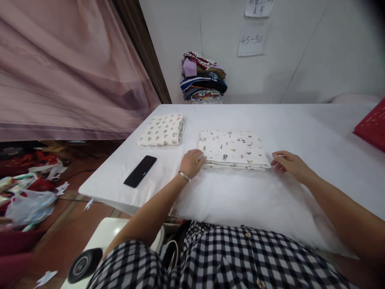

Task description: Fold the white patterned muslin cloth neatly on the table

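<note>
A folded white cloth (233, 146) with small printed motifs lies flat in front of me, its layered folds along the near edge. My left hand (191, 163) rests at its left front corner, fingers touching the side and not wrapped round it. Beside the right front corner is my right hand (288, 163), fingers apart and slightly bent, holding nothing. A translucent plastic sheet or bag (240, 196) spreads in front of the cloth and hangs over the table's near edge. A second folded cloth (162, 130), with a mushroom-like print, lies to the left.
A black phone (140, 171) lies on the white table (303, 124). Folded clothes (204, 78) are stacked by the back wall. Something red (373, 126) sits at the right edge. A pink curtain (60, 68) hangs left, above floor clutter including a plastic bag (30, 208).
</note>
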`<state>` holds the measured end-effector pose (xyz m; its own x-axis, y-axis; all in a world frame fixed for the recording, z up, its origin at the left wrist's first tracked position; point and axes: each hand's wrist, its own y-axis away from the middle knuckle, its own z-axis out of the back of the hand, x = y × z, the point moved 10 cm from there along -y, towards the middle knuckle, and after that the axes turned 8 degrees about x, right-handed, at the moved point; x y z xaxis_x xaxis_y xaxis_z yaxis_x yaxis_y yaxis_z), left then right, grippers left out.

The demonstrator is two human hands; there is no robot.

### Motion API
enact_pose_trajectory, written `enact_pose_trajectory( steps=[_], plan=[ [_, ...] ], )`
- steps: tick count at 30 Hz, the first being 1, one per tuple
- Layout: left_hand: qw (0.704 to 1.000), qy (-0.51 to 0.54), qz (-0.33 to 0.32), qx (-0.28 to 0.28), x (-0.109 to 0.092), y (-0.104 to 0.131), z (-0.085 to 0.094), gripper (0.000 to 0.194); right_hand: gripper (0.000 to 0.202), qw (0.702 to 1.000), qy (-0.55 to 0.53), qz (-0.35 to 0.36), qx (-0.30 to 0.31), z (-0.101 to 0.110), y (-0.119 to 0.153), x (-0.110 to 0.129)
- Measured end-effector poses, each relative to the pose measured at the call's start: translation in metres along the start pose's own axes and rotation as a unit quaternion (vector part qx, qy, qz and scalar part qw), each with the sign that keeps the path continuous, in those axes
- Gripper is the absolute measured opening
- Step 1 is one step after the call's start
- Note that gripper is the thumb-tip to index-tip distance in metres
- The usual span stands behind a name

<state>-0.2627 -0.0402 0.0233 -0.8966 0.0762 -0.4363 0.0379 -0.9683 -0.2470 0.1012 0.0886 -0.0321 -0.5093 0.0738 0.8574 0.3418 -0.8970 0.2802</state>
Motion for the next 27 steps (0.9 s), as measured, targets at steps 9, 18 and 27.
enact_pose_trajectory(
  steps=[9, 18, 27],
  plan=[
    [0.944, 0.151, 0.285, 0.076, 0.057, 0.007, -0.012, 0.030, 0.050, 0.999, 0.009, -0.010, 0.032, -0.019, 0.001, 0.007],
    [0.913, 0.195, 0.331, 0.137, 0.064, 0.004, -0.030, 0.030, 0.052, 0.998, -0.046, -0.022, 0.038, -0.018, -0.002, 0.005],
    [0.878, 0.256, 0.364, 0.178, 0.072, 0.014, -0.039, 0.042, 0.046, 0.997, -0.042, -0.037, 0.050, -0.029, -0.001, -0.004]
  ],
)
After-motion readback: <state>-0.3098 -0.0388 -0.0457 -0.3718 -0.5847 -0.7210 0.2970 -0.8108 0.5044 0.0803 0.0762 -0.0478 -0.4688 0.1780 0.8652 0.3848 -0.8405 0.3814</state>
